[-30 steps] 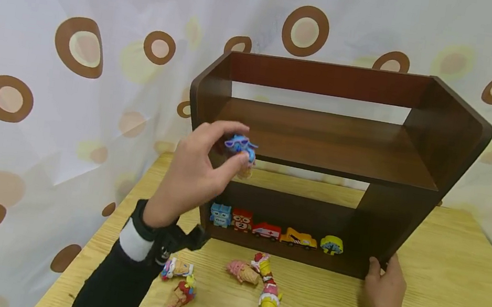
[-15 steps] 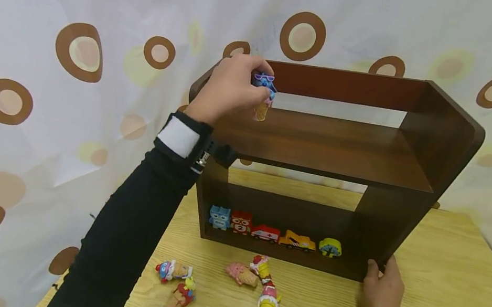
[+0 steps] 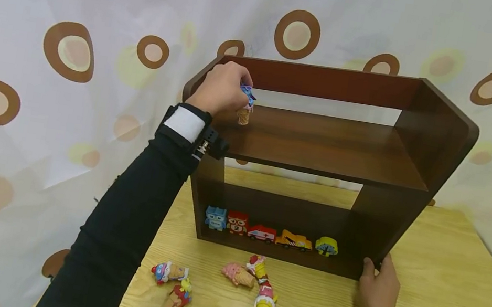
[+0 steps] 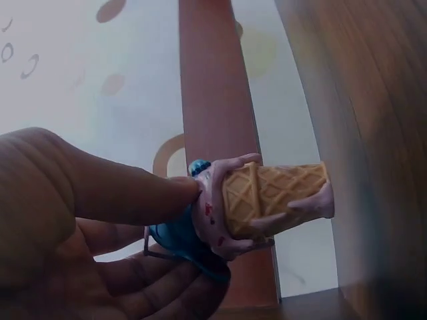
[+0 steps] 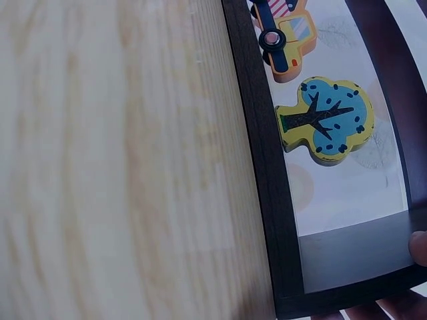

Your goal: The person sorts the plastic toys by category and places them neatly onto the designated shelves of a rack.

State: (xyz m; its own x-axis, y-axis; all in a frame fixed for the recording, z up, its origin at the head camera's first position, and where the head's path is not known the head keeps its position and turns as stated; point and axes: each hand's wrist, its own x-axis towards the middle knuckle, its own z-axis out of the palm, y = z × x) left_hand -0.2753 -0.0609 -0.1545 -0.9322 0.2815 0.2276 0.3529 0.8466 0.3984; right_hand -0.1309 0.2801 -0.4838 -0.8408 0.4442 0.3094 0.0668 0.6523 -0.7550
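Note:
The left hand (image 3: 223, 89) pinches a blue ice-cream figure (image 3: 245, 106) by its top, at the left end of the dark wooden shelf unit's upper shelf (image 3: 324, 144). In the left wrist view the thumb and fingers hold the figure's blue part, and its waffle cone (image 4: 277, 197) points toward the shelf board (image 4: 373, 133); contact with the board cannot be told. The right hand (image 3: 379, 293) grips the unit's lower right corner; in the right wrist view a thumb (image 5: 418, 248) and fingertips show around that corner.
On the lower shelf stand a blue owl block (image 3: 215, 218), a red owl block (image 3: 237, 223), an ambulance (image 3: 261, 233), a yellow truck (image 3: 294, 241) and a tree block (image 3: 326, 246). Several ice-cream figures, one pink (image 3: 238, 274), lie on the table (image 3: 459, 291) before the unit.
The left hand has risen with the blue figure from in front of the upper shelf's edge to above its left end, then shifted slightly left and down. The right hand stays at the corner.

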